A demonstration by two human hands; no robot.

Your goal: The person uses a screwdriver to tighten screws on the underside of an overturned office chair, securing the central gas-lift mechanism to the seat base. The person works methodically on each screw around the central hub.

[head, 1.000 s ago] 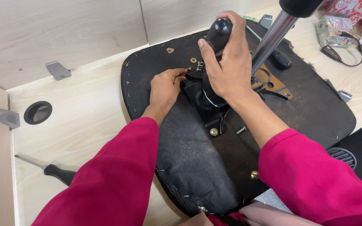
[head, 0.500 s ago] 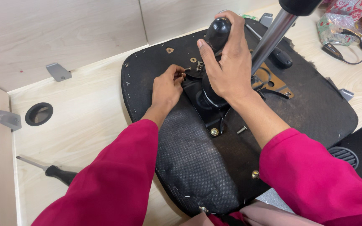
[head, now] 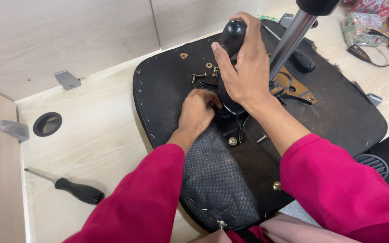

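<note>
Far left, a black-handled screwdriver (head: 78, 191) lies idle on the pale desk (head: 95, 135), well apart from the work. Moving in, I see my left hand (head: 197, 112) curled down onto the upturned chair seat (head: 167, 94), fingers bunched at the black mechanism (head: 230, 118) in the middle; whether they pinch anything I cannot tell. Loose screws (head: 199, 76) lie just above it on the seat, so I judge some fasteners are out, while a brass bolt (head: 232, 141) below sits in place, so work remains. My right hand (head: 248, 72) wraps firmly around the black knob (head: 233, 33), fingers closed on it. Rightward, the silver column (head: 289, 38) rises tilted. The seat underside is black fabric, stapled round its edge, dusty and worn.
</note>
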